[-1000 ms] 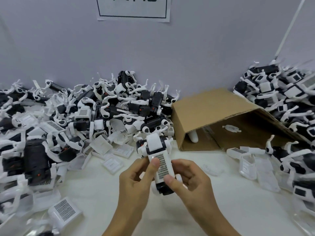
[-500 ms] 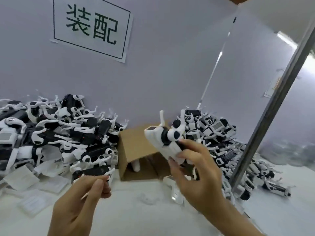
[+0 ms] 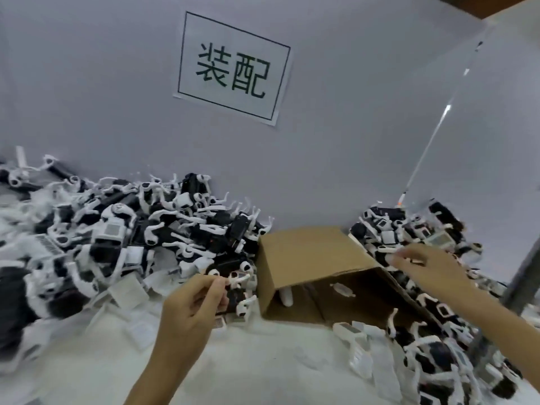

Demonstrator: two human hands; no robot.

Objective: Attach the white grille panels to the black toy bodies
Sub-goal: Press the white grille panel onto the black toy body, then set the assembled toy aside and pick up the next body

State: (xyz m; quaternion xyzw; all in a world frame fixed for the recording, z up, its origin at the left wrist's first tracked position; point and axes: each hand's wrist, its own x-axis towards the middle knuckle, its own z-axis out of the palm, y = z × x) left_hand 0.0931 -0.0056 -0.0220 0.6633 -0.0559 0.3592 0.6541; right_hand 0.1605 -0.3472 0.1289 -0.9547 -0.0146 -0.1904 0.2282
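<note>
White tabletop (image 3: 263,363) under grey wall. My left hand (image 3: 190,314) loosely curled, empty, near small black-and-white plastic toy body (image 3: 238,290); right hand (image 3: 426,267) blurred over right pile (image 3: 409,229), grasp unclear. I judged toy light, rigid, thin legs fragile: grip torso

Cardboard box (image 3: 309,255) between two toy piles (image 3: 117,229), sign (image 3: 232,68) on wall behind

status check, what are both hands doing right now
Left hand loosely curled, empty, by left pile of black-and-white toy bodies. Right hand reaching over right pile, contents blurred. Tipped brown cardboard box between.
</note>
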